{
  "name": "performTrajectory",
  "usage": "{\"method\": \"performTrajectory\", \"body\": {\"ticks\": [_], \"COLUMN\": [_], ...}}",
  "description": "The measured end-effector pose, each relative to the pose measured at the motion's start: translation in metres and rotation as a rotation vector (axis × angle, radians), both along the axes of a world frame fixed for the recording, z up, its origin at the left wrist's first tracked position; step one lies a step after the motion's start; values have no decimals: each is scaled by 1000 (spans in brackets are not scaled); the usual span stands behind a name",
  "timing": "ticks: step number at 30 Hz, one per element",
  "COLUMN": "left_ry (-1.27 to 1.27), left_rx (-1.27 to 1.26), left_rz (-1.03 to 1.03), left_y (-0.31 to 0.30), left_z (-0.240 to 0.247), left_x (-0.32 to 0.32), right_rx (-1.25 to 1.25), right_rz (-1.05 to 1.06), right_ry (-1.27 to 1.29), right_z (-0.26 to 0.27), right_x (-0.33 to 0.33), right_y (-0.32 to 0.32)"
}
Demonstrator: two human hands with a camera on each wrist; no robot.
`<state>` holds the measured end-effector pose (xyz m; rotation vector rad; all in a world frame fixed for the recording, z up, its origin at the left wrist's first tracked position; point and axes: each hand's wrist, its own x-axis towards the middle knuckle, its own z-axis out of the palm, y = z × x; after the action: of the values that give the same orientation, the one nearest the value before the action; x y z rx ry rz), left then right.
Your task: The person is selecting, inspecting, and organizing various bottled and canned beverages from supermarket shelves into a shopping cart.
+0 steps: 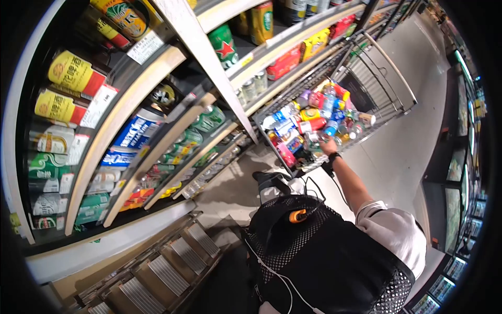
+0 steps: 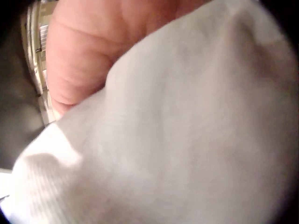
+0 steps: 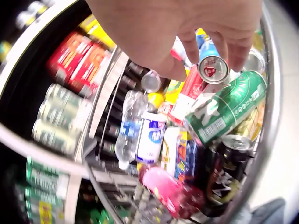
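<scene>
My right hand reaches down into the shopping cart, over a heap of cans and bottles. In the right wrist view its fingers and thumb hang apart, with a blue can with a red tab lying right at the fingertips. Just beside it lies a large green can. Below are a white bottle with a blue label, a clear plastic bottle, a pink bottle and a black can. Of my left hand, only part of the palm shows past pale cloth; its fingers are hidden.
Shelves of drink cans and packs line the left side. A black mesh bag with cables is close in front of my body. Stacked slatted steps stand at lower left, and lit display cases run along the right.
</scene>
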<state>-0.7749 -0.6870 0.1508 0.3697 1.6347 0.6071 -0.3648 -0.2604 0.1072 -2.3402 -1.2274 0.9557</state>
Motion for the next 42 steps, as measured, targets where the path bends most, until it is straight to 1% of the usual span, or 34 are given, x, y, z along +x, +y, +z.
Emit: {"method": "performTrajectory", "body": {"ticks": [1, 3, 4, 5, 6, 7, 8, 9, 10, 12, 14, 15, 16, 18, 20, 21, 22, 24, 25, 26, 28, 29, 30, 31, 32, 34, 35, 36, 37, 38, 39, 40, 41, 42], "left_ry": [26, 74, 99, 113, 120, 142, 304, 203, 199, 356, 364, 381, 387, 295, 285, 265, 269, 371, 359, 368, 236, 242, 230, 53, -128, -49, -84, -120, -88, -57, -31, -40, -49, -45], "left_rx": [12, 54, 85, 123, 157, 168, 25, 46, 49, 46, 60, 70, 77, 80, 74, 55, 59, 224, 66, 76, 136, 153, 162, 231, 293, 243, 317, 362, 363, 368, 312, 329, 354, 399], "left_rz": [21, 95, 138, 183, 224, 263, 77, 285, 329, 182, 179, 130, 137, 158, 159, 168, 188, 86, 110, 134, 203, 185, 156, 277, 397, 302, 295, 291, 272, 252, 277, 256, 225, 234], "left_y": [9, 25, 34, 41, 51, 58, 68, 76, 78, 81, 92, 98, 97, 97, 120, 125, 123, 121, 129, 132, 148, 153, 158, 164, 174, 184, 197, 191, 197, 207, 213, 213, 205, 200], "left_z": [7, 18, 23, 24, 25, 26, 28, 21, 20, 18, 12, 11, 3, -9, 12, 21, 10, -26, -23, -19, -15, -18, -14, -6, -3, 5, -2, -9, -1, 20, 40, 39, 41, 49], "left_x": [-11, -30, -42, -53, -62, -67, -80, -81, -80, -78, -75, -82, -84, -86, -93, -88, -85, -85, -80, -77, -73, -72, -73, -72, -68, -78, -84, -89, -89, -85, -77, -78, -77, -72], "right_rx": [49, 118, 174, 146, 160, 118, 76, 82, 87, 171, 77, 42, 23, 136, 168, 237, 307, 235, 219, 200, 128, 269, 409, 177, 143, 144, 462, 499, 245, 275, 416, 244, 205, 257], "right_rz": [-91, -327, -426, -597, -362, -300, -237, -244, -250, -94, -3, -32, -109, 0, 7, 82, 157, 36, -16, -67, -166, -71, -6, -111, -32, 99, 343, 335, 216, 182, 219, 192, 190, 197], "right_ry": [49, 488, 712, 783, 515, 528, 540, 544, 549, 537, 491, 605, 543, 276, 292, 198, 104, 241, 320, 400, 400, 497, 575, 621, 525, 505, 326, 574, 633, 597, 555, 545, 513, 506], "right_z": [-31, -77, -45, -15, -88, -83, -73, -65, -61, -99, -81, -100, -97, -97, -115, -104, -87, -66, -76, -86, -81, -79, -71, -30, -7, 30, 17, 78, 110, 117, 129, 163, 170, 179], "right_x": [18, 52, 44, 27, 70, 70, 69, 69, 71, 90, 93, 102, 96, 90, 96, 89, 83, 84, 92, 100, 112, 113, 117, 103, 82, 61, 58, 19, 10, 4, -12, -20, -18, -24], "right_y": [13, 22, 22, 31, 37, 42, 47, 54, 57, 49, 56, 59, 61, 55, 53, 51, 46, 29, 25, 22, 9, 5, -22, -32, -22, -43, -31, -27, -24, -25, -11, -9, -13, -12]}}
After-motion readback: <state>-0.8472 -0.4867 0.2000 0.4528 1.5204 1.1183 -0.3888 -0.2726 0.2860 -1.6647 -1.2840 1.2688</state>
